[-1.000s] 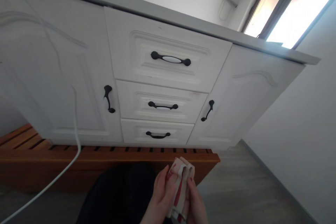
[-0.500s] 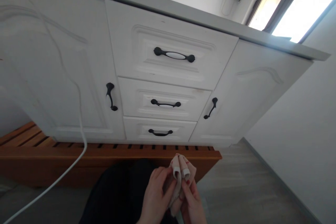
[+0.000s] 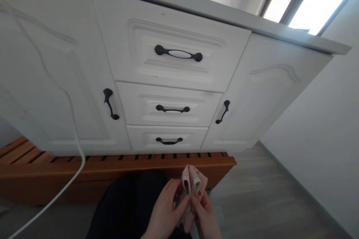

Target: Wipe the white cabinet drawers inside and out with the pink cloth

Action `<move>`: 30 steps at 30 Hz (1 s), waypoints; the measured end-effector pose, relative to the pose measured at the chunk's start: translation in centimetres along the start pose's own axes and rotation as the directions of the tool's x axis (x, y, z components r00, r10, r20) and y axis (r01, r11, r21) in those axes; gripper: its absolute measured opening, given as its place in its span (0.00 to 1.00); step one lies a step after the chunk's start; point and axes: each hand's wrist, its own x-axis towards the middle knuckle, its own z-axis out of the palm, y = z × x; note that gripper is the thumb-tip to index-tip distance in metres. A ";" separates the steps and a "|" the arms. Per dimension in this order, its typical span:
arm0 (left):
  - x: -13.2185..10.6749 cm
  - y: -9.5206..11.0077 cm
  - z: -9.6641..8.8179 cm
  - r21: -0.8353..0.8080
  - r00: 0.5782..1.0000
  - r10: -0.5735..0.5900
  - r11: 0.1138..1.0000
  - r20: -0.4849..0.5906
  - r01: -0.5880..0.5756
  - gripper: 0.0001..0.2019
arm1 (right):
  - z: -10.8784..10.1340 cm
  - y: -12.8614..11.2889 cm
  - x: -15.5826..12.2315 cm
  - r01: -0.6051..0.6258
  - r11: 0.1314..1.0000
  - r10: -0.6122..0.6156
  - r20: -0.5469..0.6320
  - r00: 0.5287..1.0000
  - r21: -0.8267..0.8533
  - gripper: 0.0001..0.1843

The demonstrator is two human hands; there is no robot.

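Note:
A pale pink folded cloth [image 3: 201,179] with red marks and two white-edged folds is held up between my hands, low in the view. My left hand [image 3: 169,203] pinches its left side, thumb against the fabric. On the right side, the fingers of my right hand [image 3: 204,211] are closed on the same cloth, with the thumb near the middle. Part of the cloth hangs below, between the two palms. Whether it is a garment or a plain cloth I cannot tell.
A white cabinet [image 3: 171,73] with three drawers and side doors stands ahead, its dark handles sticking out. It rests on a slatted wooden platform [image 3: 117,164]. A white cable [image 3: 75,134] hangs at the left. My dark-clothed leg [image 3: 126,205] is below; a window [image 3: 308,0] is upper right.
The view has shifted slightly, so the cabinet looks nearer and further left. Both hands keep their hold on the cloth, with only slight finger movement.

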 end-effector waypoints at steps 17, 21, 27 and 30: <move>1.2 -0.8 0.6 -0.107 0.995 -0.093 0.990 -0.044 0.088 0.08 | -0.4 -0.1 1.5 0.000 0.978 -0.020 -0.096 0.995 -0.210 0.35; 1.5 0.1 -0.3 -0.104 0.992 -0.096 0.991 -0.075 0.088 0.06 | 0.5 -0.9 1.5 0.124 0.954 -0.174 -0.166 0.971 -0.274 0.34; 1.1 1.9 -0.1 0.061 0.999 -0.035 0.997 -0.019 0.036 0.07 | 0.4 0.0 2.0 0.085 0.904 -0.223 -0.292 0.930 -0.420 0.35; 0.9 2.1 0.5 0.211 0.996 0.090 0.974 -0.001 -0.088 0.11 | 0.7 0.5 1.9 0.129 0.911 -0.230 -0.224 0.947 -0.391 0.35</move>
